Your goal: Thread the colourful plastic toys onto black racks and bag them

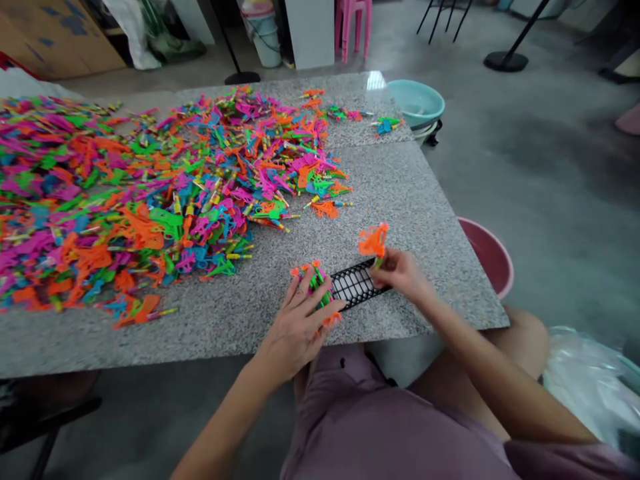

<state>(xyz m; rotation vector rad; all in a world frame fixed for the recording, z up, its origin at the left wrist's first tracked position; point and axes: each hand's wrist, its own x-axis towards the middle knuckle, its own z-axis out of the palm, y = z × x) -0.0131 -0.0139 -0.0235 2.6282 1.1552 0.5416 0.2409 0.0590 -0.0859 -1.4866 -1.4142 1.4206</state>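
Note:
At the near edge of the table lies a black lattice basket [353, 285], its middle showing bare mesh. My left hand [300, 319] rests with spread fingers over the basket's left end, on several small plastic toy guns [319, 280] in green, pink and orange. Parts of those toys are hidden beneath the fingers. Over the basket's right end, my right hand [397, 272] is closed in a pinch on an orange toy gun [373, 240] by its yellow-green end; the orange part points up and away from me.
A big heap of mixed toy guns [200, 180] covers the left and far side of the speckled stone table [395, 180]. Past the right edge are a light blue basin [416, 100] and a dark pink basin [487, 257]. Clear plastic bags [593, 380] lie at lower right.

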